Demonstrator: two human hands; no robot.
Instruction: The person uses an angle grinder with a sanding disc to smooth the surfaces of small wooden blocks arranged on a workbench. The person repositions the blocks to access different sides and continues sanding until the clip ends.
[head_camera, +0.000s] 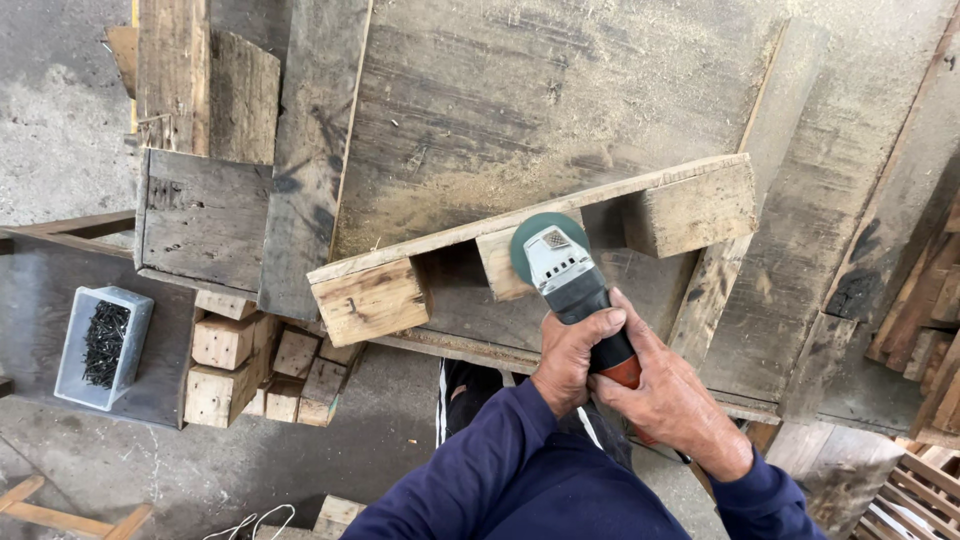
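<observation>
Nearest the camera, over a grey concrete floor (150, 470), the left hand (572, 352) and right hand (672, 402), in dark blue sleeves, both close around the body of an angle grinder (575, 285). Its green disc (530, 240) touches the middle block of a small pallet piece (530, 240) lying on a dusty wooden workbench (520, 100). Off to the left, loose wood blocks (240, 370) are stacked under the bench edge, and a grey plastic bin (103, 346) holds dark screws (103, 343).
</observation>
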